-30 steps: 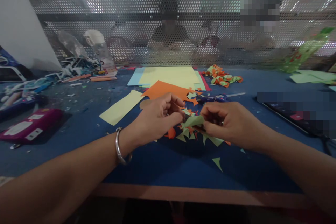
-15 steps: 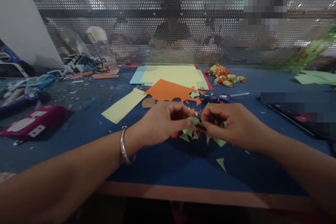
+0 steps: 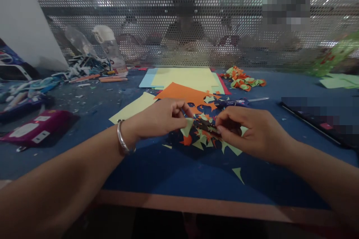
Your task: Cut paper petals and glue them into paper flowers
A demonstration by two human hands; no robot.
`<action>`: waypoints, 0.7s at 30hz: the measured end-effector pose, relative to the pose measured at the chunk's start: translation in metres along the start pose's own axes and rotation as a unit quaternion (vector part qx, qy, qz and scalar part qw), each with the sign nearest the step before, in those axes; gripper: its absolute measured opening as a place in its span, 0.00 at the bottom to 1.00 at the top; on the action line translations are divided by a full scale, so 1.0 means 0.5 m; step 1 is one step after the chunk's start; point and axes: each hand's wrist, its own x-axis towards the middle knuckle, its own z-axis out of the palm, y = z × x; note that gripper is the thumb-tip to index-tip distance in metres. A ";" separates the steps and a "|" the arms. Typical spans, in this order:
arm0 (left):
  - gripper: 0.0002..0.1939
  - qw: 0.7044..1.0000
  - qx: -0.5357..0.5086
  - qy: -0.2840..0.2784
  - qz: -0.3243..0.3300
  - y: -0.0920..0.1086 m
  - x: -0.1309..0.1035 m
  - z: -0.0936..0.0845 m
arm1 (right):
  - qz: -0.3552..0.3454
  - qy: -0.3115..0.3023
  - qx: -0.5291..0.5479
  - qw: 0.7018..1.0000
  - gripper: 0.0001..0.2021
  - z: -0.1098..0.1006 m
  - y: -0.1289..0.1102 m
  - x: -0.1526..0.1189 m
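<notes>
Pinching left hand (image 3: 160,118): my fingers clamp green paper (image 3: 187,126).
Right hand (image 3: 251,129): clamped on dark strip (image 3: 206,126).
Paper: drawn leftward (moments ago, between both hands), baring the strip.

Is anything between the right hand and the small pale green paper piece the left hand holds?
Yes: a slim dark object in the right hand extends toward the pale green paper piece, filling most of the gap. Orange and green paper scraps lie below.
</notes>
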 end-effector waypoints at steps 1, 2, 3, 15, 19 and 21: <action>0.10 0.999 0.040 -0.021 -0.005 0.000 -0.002 -0.007 | 0.003 -0.004 0.002 1.000 0.04 -0.001 0.002 0.000; 0.10 0.997 0.071 -0.035 -0.008 0.000 -0.004 -0.013 | 0.004 -0.006 0.004 1.000 0.04 -0.001 0.003 0.000; 0.11 0.995 0.094 -0.044 -0.010 0.002 -0.006 -0.016 | 0.004 -0.010 0.005 1.000 0.04 -0.001 0.004 -0.001; 0.14 0.995 0.093 -0.042 0.015 0.005 -0.008 -0.015 | -0.010 -0.035 -0.017 0.999 0.03 0.001 0.004 0.000; 0.17 0.991 -0.136 -0.012 -0.012 0.010 -0.004 0.000 | -0.042 -0.009 -0.027 0.999 0.04 0.007 -0.002 -0.003; 0.16 0.969 -0.244 0.002 -0.027 0.010 -0.003 0.016 | -0.066 0.007 -0.044 0.997 0.05 0.010 -0.004 -0.006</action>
